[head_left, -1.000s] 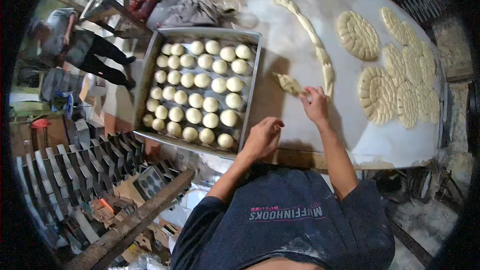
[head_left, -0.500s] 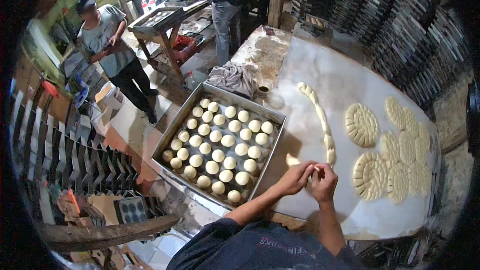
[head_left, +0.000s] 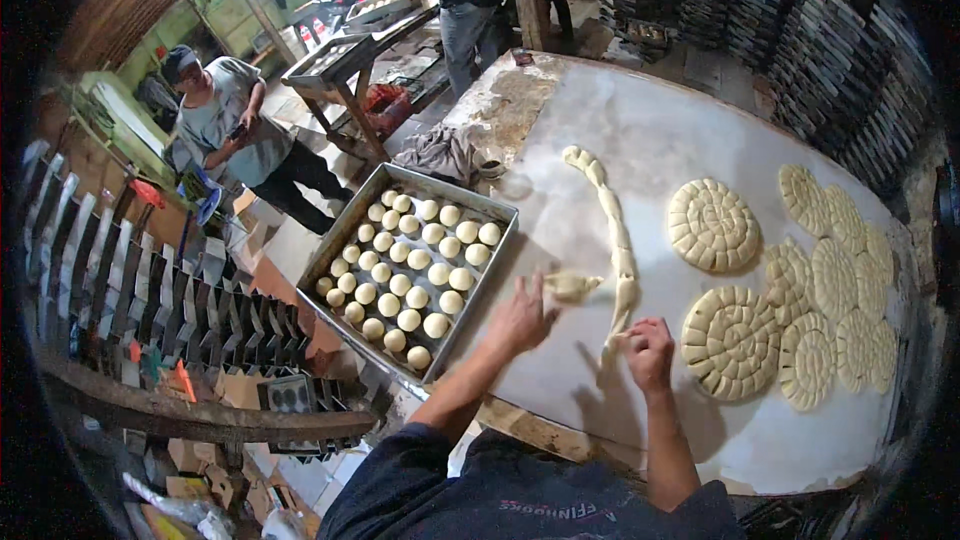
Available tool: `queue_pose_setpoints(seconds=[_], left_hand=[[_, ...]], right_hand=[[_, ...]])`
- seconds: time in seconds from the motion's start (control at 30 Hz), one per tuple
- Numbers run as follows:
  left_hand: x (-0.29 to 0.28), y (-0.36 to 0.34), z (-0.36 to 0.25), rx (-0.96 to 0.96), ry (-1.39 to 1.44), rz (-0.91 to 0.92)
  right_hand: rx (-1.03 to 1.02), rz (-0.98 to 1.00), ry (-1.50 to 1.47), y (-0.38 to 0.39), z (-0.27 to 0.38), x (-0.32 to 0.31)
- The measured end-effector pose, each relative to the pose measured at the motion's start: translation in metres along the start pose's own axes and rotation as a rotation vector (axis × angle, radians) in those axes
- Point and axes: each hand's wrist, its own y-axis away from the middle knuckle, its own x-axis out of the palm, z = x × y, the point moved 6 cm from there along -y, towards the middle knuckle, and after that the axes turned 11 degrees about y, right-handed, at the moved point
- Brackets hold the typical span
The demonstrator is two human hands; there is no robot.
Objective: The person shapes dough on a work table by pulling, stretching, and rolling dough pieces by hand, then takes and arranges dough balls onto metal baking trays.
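Note:
A long twisted dough strip (head_left: 610,224) lies lengthwise on the pale worktop. At its near end my right hand (head_left: 646,348) has its fingers closed on the dough. My left hand (head_left: 521,317), its fingers apart, is just below and left of a short, lumpy dough piece (head_left: 572,288). To the right are flat spiral dough rounds (head_left: 713,225), cut into segments, several touching one another. To my left a metal tray (head_left: 306,279) holds several rows of smooth dough balls (head_left: 399,284).
A co-worker (head_left: 240,130) stands beyond the tray at left; another person (head_left: 463,20) is at a far bench. Stacked dark metal pans (head_left: 830,60) line the back right. A crumpled grey cloth (head_left: 435,156) lies above the tray, and a wooden beam (head_left: 200,405) crosses the lower left.
My hands, together half a second ago, are now apart: the left moved left and up, the right down to the strip's near end. The view has tilted up, showing more of the room.

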Motion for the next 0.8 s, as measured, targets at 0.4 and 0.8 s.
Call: queue_pose_setpoints(seconds=[0.4,0.8], left_hand=[[0.006,0.116,-0.057,-0.257,1.242,0.274],[-0.074,0.234,-0.014,0.068,0.773,-0.005]], right_hand=[[-0.202,0.055,-0.18,0.072,0.076,-0.021],[-0.374,-0.065,0.02,0.185,0.166,0.052]])
